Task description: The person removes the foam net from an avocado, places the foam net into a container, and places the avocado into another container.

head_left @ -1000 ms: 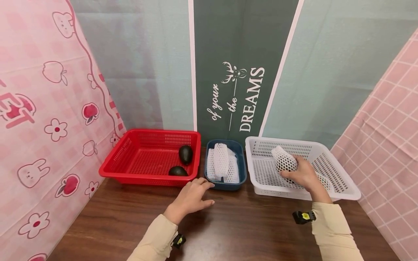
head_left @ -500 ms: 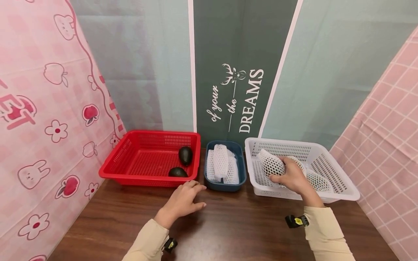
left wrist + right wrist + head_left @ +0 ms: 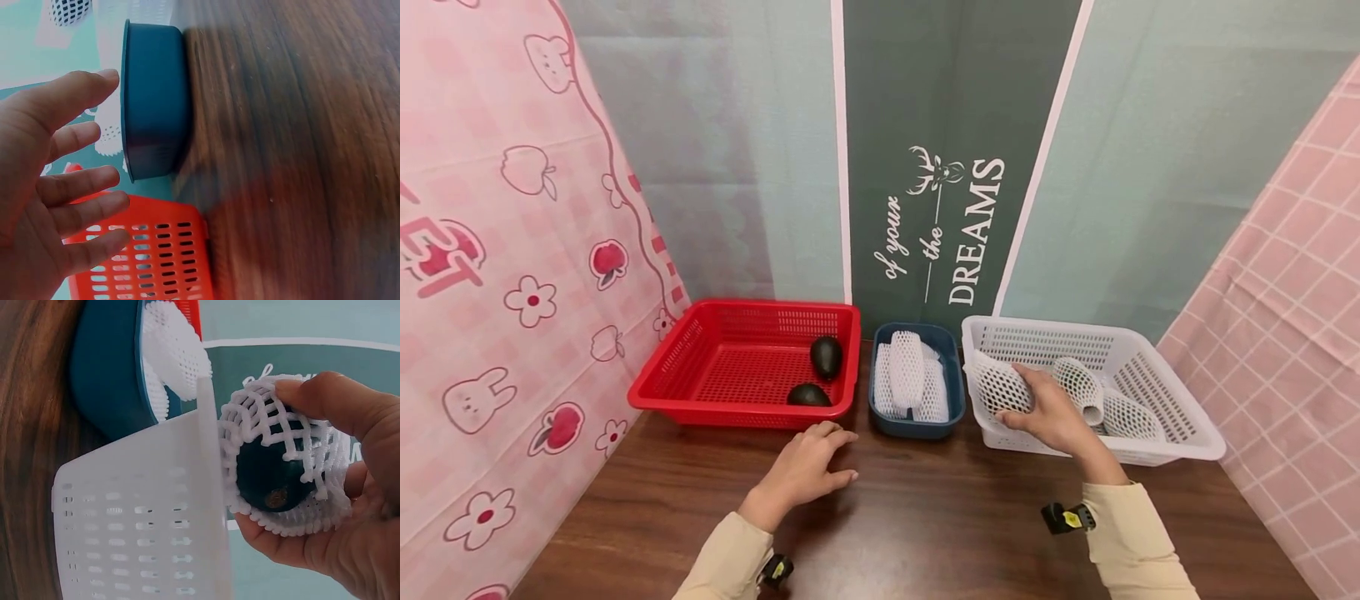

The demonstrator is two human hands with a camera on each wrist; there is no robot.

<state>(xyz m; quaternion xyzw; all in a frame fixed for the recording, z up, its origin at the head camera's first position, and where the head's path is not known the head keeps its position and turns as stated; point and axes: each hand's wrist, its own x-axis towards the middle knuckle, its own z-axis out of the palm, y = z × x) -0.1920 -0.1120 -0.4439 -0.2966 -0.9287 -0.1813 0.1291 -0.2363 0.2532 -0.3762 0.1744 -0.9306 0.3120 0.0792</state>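
My right hand [image 3: 1054,414] grips an avocado in a white foam net [image 3: 1000,385] at the left end of the white basket [image 3: 1206,446]. In the right wrist view the dark avocado [image 3: 269,472] shows through the open end of its net, thumb on top and fingers beneath. Two more netted fruits [image 3: 1133,418] lie in that basket, right of the hand. My left hand [image 3: 799,468] hovers near the red basket's front edge, fingers spread and holding nothing. The left wrist view shows this hand [image 3: 56,169] beside the blue bin [image 3: 156,100].
Between the baskets stands the blue bin [image 3: 917,429] with several white foam nets [image 3: 907,371] inside. Two bare avocados [image 3: 826,358] lie in the right part of the red basket [image 3: 722,414]. Hanging cloths [image 3: 760,167] close off the back and sides of the wooden table [image 3: 925,517].
My right hand has carried the netted avocado leftward within the white basket, leaving two netted fruits uncovered. My left hand has drawn back to the left, away from the blue bin.
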